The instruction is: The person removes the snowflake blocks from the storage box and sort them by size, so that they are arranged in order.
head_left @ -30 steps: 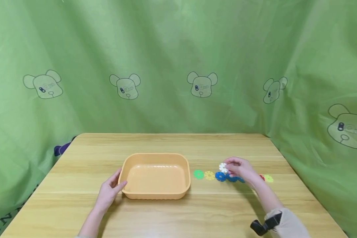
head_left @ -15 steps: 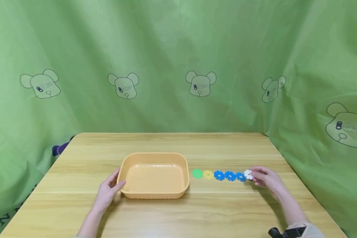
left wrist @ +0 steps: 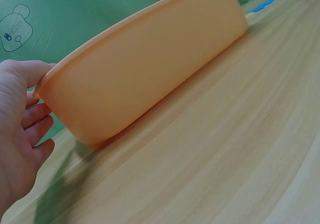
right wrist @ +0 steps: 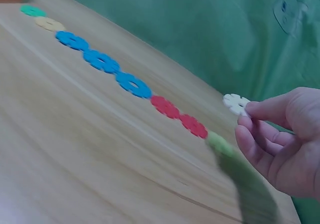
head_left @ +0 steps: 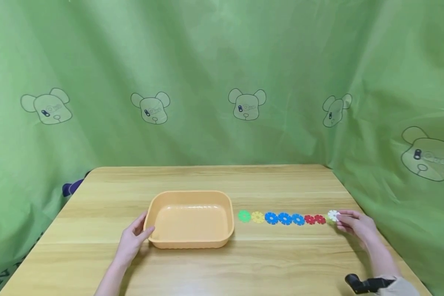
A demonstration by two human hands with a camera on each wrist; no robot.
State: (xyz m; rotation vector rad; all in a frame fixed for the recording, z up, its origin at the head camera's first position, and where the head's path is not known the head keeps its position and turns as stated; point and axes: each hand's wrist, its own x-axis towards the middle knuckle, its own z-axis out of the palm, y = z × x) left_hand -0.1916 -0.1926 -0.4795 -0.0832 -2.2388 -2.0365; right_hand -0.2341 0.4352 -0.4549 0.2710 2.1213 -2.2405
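My left hand (head_left: pixel 130 239) grips the left wall of an orange plastic tray (head_left: pixel 192 244), thumb over the rim and fingers outside, as the left wrist view also shows. My right hand (head_left: pixel 359 226) pinches a white snowflake disc (right wrist: pixel 235 103) between thumb and fingers, held above the table. Under it lies a yellow-green disc (right wrist: pixel 219 143), partly hidden in the head view. From the tray rightward runs a row of flat discs: green (head_left: pixel 244 216), yellow (head_left: pixel 258 217), several blue ones (head_left: pixel 285 218) and two red ones (head_left: pixel 309 219).
The wooden table (head_left: pixel 207 271) carries the tray left of centre and the disc row to its right. A green curtain (head_left: pixel 200 139) with mouse-head prints hangs behind and at both sides. A black strap (head_left: pixel 370 284) sits on the right sleeve.
My right hand has carried the white disc rightward along the row, from over the blue discs to over the yellow-green one. Both red discs have come into view. The left hand keeps its grip.
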